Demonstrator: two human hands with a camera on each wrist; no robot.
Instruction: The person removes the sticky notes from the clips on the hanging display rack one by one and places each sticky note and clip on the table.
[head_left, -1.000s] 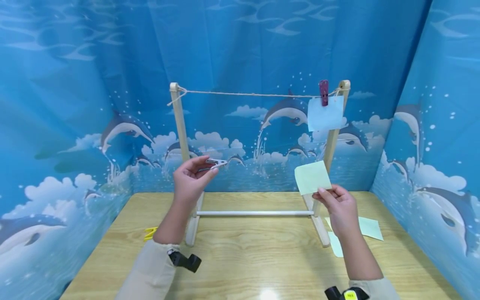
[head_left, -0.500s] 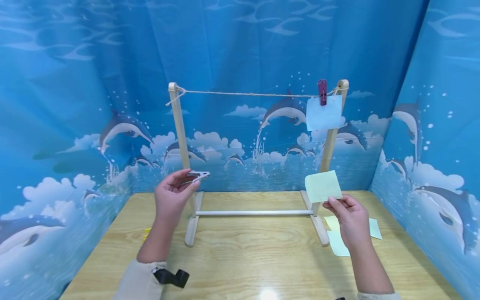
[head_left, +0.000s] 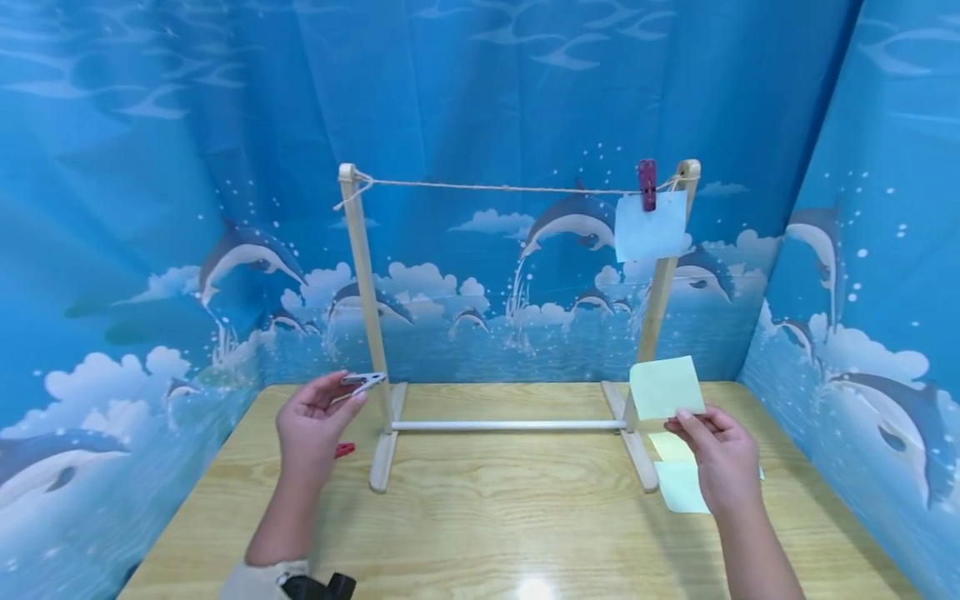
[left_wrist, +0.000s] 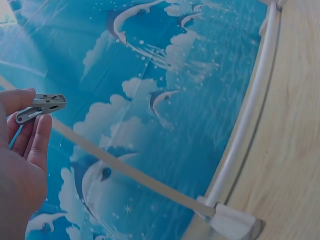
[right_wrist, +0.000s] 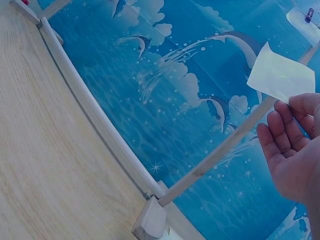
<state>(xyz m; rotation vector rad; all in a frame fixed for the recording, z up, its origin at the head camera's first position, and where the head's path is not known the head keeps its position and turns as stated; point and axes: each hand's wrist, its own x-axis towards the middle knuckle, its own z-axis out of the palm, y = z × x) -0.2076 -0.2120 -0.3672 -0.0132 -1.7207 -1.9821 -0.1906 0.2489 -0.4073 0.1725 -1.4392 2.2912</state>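
My left hand (head_left: pixel 311 425) pinches a grey clothespin (left_wrist: pixel 47 105) between thumb and fingers, beside the left post of a wooden stand (head_left: pixel 364 275). On the other side my right hand (head_left: pixel 723 462) holds a pale green paper square (head_left: pixel 666 388) by its lower edge, in front of the right post. A string (head_left: pixel 480 187) runs between the two post tops. Near its right end a purple clothespin (head_left: pixel 647 185) clips a light blue paper square (head_left: pixel 649 227) to it. In the right wrist view the green paper (right_wrist: pixel 282 72) stands up from thumb and fingertips.
On the table (head_left: pixel 510 533), several paper squares (head_left: pixel 681 487) lie by the stand's right foot, partly behind my right hand. A red clothespin (head_left: pixel 344 450) lies close to my left wrist. The stand's white crossbar (head_left: pixel 510 426) sits low between its feet. A dolphin-print curtain (head_left: pixel 480 100) surrounds the table.
Both hands have moved down and outward, the left with the grey clothespin, the right with the green paper. The red clothespin has come into view; a yellow one is now hidden behind the left arm.
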